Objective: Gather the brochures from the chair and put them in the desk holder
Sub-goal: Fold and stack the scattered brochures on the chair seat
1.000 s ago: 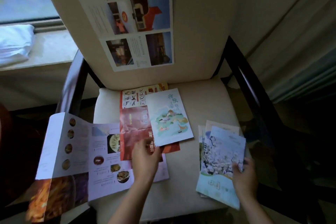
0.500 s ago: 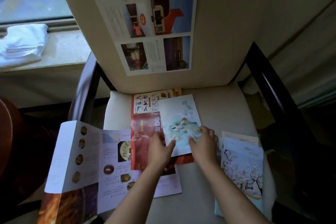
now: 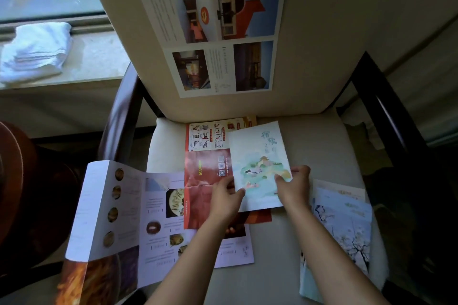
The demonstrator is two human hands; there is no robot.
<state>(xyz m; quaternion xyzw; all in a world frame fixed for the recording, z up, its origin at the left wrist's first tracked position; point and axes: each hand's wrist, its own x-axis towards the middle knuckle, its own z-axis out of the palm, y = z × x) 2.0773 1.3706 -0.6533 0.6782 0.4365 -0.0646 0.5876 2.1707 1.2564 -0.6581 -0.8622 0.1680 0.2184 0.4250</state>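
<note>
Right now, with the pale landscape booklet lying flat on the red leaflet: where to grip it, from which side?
Pinch the landscape booklet at its lower corners, coming from the near edge. It lies flat on the red leaflet, so those corners are the reachable lift points; the left hand and right hand are already there.

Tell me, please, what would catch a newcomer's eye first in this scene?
Probably the two hands, left hand and right hand, gripping a pale illustrated booklet in the middle of the cream chair seat, over a red leaflet. Next, the big fold-out food brochure spilling off the seat's left edge, and a long photo brochure leaning against the chair back.
</note>
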